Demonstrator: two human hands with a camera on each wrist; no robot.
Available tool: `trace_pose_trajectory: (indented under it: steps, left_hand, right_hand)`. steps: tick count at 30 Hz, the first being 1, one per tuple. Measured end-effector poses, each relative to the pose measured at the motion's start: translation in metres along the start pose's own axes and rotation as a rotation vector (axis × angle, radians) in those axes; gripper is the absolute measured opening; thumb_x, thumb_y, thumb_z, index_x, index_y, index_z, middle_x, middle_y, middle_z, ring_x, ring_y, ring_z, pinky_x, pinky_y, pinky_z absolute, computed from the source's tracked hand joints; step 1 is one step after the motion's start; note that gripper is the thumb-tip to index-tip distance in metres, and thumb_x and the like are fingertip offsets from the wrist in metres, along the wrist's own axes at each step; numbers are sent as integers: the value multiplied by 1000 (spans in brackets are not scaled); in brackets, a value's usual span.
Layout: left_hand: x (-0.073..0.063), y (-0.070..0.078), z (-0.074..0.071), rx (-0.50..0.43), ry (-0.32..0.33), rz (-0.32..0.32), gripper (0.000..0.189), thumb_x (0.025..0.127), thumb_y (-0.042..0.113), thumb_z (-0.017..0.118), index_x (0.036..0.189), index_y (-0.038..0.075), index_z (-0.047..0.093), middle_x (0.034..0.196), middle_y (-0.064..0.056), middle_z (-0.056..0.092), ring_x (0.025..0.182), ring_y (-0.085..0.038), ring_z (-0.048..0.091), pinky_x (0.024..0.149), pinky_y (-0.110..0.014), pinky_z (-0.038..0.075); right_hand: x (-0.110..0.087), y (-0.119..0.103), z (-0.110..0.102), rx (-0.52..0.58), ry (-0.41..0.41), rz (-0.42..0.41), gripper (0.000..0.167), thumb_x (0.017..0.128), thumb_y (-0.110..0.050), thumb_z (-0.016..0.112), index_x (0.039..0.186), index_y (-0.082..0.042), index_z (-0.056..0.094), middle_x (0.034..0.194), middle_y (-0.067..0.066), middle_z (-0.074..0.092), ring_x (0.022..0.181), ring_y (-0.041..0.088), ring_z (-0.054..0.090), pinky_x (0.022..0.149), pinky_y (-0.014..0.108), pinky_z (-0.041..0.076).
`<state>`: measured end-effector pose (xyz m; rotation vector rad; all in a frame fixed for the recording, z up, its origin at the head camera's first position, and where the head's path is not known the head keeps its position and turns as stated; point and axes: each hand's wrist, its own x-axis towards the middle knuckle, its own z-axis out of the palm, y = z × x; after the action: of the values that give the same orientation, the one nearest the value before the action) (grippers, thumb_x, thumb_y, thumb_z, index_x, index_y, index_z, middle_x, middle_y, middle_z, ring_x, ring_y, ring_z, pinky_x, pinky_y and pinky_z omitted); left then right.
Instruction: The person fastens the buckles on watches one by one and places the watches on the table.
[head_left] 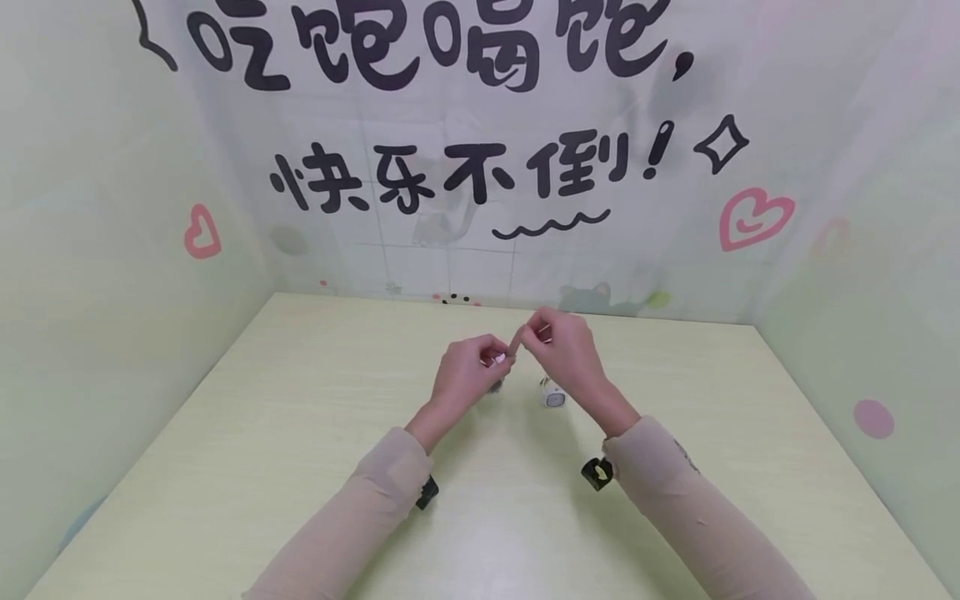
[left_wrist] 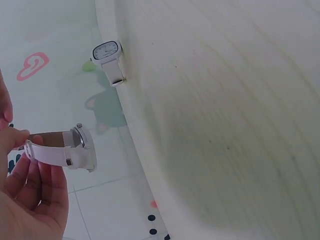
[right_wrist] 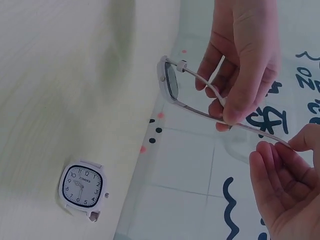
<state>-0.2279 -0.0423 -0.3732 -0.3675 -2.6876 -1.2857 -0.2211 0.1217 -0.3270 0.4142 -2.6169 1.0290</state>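
My left hand (head_left: 467, 368) pinches the two strap ends of a white wristwatch (left_wrist: 85, 150) near the buckle, and the strap makes a loop. The watch case hangs out beyond the fingers, its dial (right_wrist: 172, 82) turned sideways. From the left hand (right_wrist: 245, 65) the long strap end (right_wrist: 262, 134) runs to my right hand (head_left: 566, 346), whose thumb and fingers pinch its tip. A second white watch (right_wrist: 82, 185) with a square-rounded face stands on the table below the right hand; in the head view this second watch (head_left: 553, 395) is partly covered by the right wrist.
The pale wooden table (head_left: 480, 500) runs back to a printed wall cloth (head_left: 450, 267) with dark lettering and hearts. Side cloths (head_left: 862, 333) flank the table. Black wrist mounts (head_left: 597, 473) hang beneath both sleeves.
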Motion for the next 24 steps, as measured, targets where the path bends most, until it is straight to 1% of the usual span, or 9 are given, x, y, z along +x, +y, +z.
trace_pose_trajectory:
  steps: [3,6,10,13,16,19,22,24]
  left_hand:
    - [0,1,0,14,12,15,12,90,23,73,97,13,75,85,1,75,75,-10,66,64,-23,53]
    - [0,2,0,41,17,31,12,91,23,72,98,13,76,86,1,76,75,-11,67,67,-25,55]
    - [1,3,1,76,12,40,15,92,25,71,100,13,76,87,1,76,77,-11,67,70,-26,56]
    - [0,6,0,100,6,41,15,92,26,71,100,14,76,87,1,76,77,-11,67,70,-26,56]
    - [0,9,-1,122,-6,33,15,91,27,72,99,14,76,85,1,75,73,-10,64,66,-24,53]
    - [-1,10,-2,144,-14,26,15,91,27,72,99,15,76,85,2,74,72,-10,62,64,-22,50]
    - [0,8,-2,154,-13,36,15,91,27,72,100,15,76,87,2,75,74,-10,64,64,-22,51]
    - [0,6,-3,131,-17,38,14,91,26,72,101,16,75,89,1,75,76,-11,66,64,-22,53]
  right_hand:
    - [0,1,0,4,18,-25,13,97,-17,60,93,-7,69,89,8,74,82,22,73,71,36,61]
    - [-1,2,1,-11,-2,-63,12,96,-18,64,98,-7,68,92,8,73,82,22,74,72,35,62]
    - [-3,7,5,-40,-59,-88,11,92,-19,71,93,-8,70,89,6,74,80,20,74,69,32,61]
    - [-4,11,7,-33,-83,-61,10,92,-17,71,87,-9,71,85,5,75,81,20,74,68,31,61]
    - [-4,13,8,-2,-88,-21,10,94,-16,69,87,-9,69,86,6,75,84,22,74,70,33,62]
    - [-4,14,9,38,-92,-2,9,95,-15,65,88,-10,67,86,5,75,84,21,74,71,33,61]
    - [-5,13,9,112,-84,5,9,96,-12,62,89,-11,68,84,5,75,80,19,73,68,30,59]
    - [-5,13,10,172,-79,8,10,96,-11,60,90,-10,68,85,6,75,78,19,72,67,27,58]
